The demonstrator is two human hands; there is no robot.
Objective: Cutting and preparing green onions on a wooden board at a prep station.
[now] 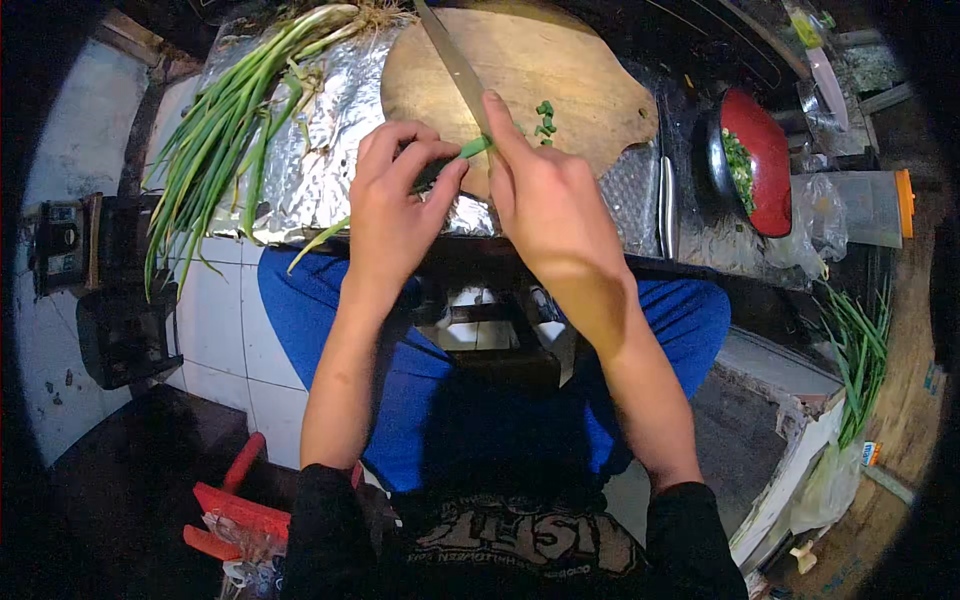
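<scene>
My left hand (397, 184) pinches green onion leaves (474, 147) near the front edge of a round wooden cutting board (517, 60). The loose leaf end trails out below that hand, past the table edge. My right hand (551, 191) grips a kitchen knife, index finger laid along its blade (454, 64). The blade slants across the board and meets the leaves just beside my left fingertips. The knife handle is hidden in my fist. Small cut green onion pieces (545, 122) lie on the board to the right of the blade.
A bunch of whole green onions (232, 142) rests on foil (330, 127) at left. To the right are a second knife's handle (666, 206), a red-and-black bowl (765, 165) holding chopped greens (739, 169), and a plastic container (870, 210). More green onions (859, 360) stand in a bag lower right.
</scene>
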